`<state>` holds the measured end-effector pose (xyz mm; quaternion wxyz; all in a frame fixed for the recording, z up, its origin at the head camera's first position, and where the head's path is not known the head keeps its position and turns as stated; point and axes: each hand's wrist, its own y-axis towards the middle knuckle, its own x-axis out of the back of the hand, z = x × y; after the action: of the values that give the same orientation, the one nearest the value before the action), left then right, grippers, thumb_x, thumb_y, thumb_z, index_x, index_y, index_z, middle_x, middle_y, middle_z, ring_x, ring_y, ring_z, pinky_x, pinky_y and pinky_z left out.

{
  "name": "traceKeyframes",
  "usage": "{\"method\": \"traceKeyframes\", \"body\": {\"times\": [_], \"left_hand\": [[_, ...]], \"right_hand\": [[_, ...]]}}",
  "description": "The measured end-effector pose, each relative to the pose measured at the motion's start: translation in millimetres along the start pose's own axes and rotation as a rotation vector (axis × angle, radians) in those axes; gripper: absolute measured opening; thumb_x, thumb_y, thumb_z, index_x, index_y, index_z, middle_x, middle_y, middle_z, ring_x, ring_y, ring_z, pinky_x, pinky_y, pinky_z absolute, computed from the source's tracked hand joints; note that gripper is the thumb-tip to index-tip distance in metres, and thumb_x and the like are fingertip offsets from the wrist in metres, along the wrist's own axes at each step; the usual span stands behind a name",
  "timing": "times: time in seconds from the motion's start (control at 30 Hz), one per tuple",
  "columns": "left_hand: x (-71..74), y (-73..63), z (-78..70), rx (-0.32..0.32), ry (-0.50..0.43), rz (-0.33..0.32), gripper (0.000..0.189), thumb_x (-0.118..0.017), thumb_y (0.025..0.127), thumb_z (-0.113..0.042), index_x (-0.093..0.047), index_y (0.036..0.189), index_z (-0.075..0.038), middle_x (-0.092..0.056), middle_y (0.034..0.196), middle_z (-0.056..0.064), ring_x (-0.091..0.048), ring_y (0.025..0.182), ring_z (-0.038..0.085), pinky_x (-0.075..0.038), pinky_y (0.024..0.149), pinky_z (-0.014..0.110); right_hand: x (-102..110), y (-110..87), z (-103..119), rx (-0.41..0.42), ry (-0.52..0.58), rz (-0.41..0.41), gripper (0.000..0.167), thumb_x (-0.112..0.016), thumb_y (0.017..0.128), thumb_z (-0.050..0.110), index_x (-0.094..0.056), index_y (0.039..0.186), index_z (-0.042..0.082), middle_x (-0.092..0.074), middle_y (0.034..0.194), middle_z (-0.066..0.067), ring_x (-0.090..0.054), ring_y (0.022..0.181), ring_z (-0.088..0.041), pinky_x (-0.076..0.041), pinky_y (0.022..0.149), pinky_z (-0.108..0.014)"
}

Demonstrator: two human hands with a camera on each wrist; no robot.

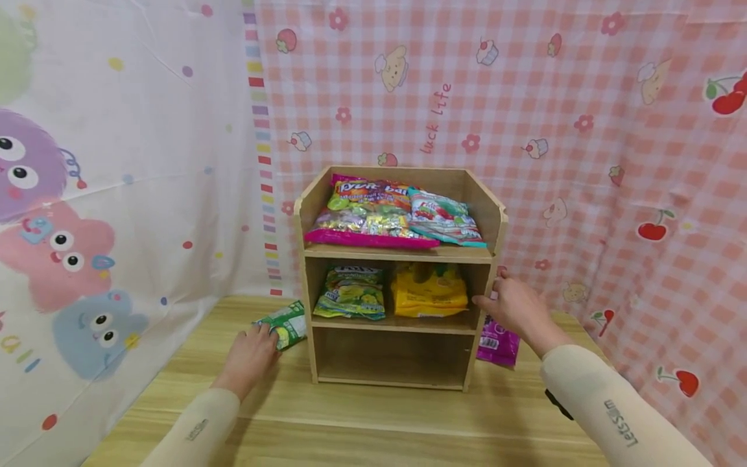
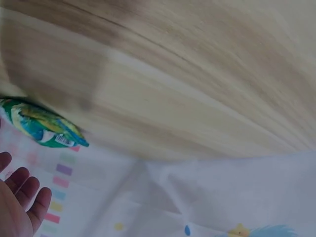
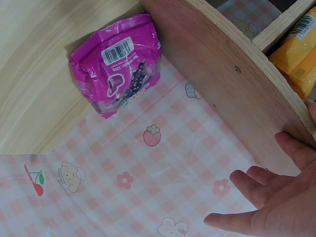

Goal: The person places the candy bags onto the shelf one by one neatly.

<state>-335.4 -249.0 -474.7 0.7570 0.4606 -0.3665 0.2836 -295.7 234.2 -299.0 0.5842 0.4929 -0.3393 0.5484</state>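
At eight o'clock in the head view, a green bag (image 1: 290, 322) lies on the table (image 1: 379, 425) beside the shelf (image 1: 399, 255), one o'clock from my left hand (image 1: 249, 353). My relaxed fingers overlap its near end; I cannot tell whether they press it. It should be light, soft and slippery, so I'd gather a fold at its middle. At four o'clock, my right hand (image 1: 521, 310) rests at the shelf's right side, a purple bag (image 1: 499, 348) at seven o'clock from it. That shelf looks stiff and heavier, best held by both side walls.

The left wrist view shows the green bag toward twelve o'clock from my loose, ungripping fingers.

From the right wrist, the purple bag lies at ten o'clock from my spread fingers, well apart, probably lumpy and best pinched by its flat end seam.
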Motion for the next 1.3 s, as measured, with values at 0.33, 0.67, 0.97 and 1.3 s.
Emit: {"method": "traceKeyframes", "body": {"times": [0.33, 0.67, 0.97, 1.3], "left_hand": [[-22.4, 1.8, -1.4, 0.014, -0.014, 0.063, 0.019, -0.075, 0.079, -0.013, -0.064, 0.088, 0.0, -0.058, 0.091, 0.017, -0.058, 0.088, 0.035, -0.053, 0.066, 0.047], [-29.4, 3.3, -9.5, 0.039, 0.046, 0.093, 0.008, -0.066, 0.077, 0.006, -0.064, 0.082, 0.0, -0.054, 0.083, 0.016, -0.055, 0.079, 0.032, -0.05, 0.062, 0.045], [-26.2, 5.8, -8.1, 0.049, 0.057, 0.132, 0.01, -0.064, 0.076, 0.001, -0.062, 0.086, 0.003, -0.059, 0.081, 0.017, -0.057, 0.076, 0.032, -0.051, 0.066, 0.046], [-7.0, 20.8, 1.1, 0.117, -0.073, 0.07, 0.043, -0.069, 0.067, 0.001, -0.046, 0.102, 0.008, -0.05, 0.068, 0.012, -0.053, 0.058, 0.026, -0.052, 0.057, 0.04]], "right_hand": [[-0.3, -0.3, 3.4, 0.009, -0.001, -0.013, 0.049, -0.062, 0.095, 0.04, -0.066, 0.111, -0.006, -0.043, 0.144, -0.031, -0.059, 0.104, -0.045, -0.041, 0.086, -0.065], [-0.9, -1.1, 4.4, 0.013, 0.005, -0.01, 0.05, -0.061, 0.095, 0.039, -0.064, 0.114, -0.008, -0.039, 0.147, -0.032, -0.059, 0.105, -0.045, -0.042, 0.086, -0.064], [-2.6, -3.5, 2.8, 0.017, 0.01, -0.011, 0.048, -0.062, 0.096, 0.037, -0.065, 0.113, -0.008, -0.037, 0.148, -0.032, -0.057, 0.109, -0.047, -0.04, 0.089, -0.066], [0.0, -0.8, -1.8, 0.001, 0.0, -0.02, 0.047, -0.062, 0.095, 0.04, -0.065, 0.109, -0.005, -0.055, 0.132, -0.029, -0.06, 0.089, -0.036, -0.044, 0.079, -0.058]]}}
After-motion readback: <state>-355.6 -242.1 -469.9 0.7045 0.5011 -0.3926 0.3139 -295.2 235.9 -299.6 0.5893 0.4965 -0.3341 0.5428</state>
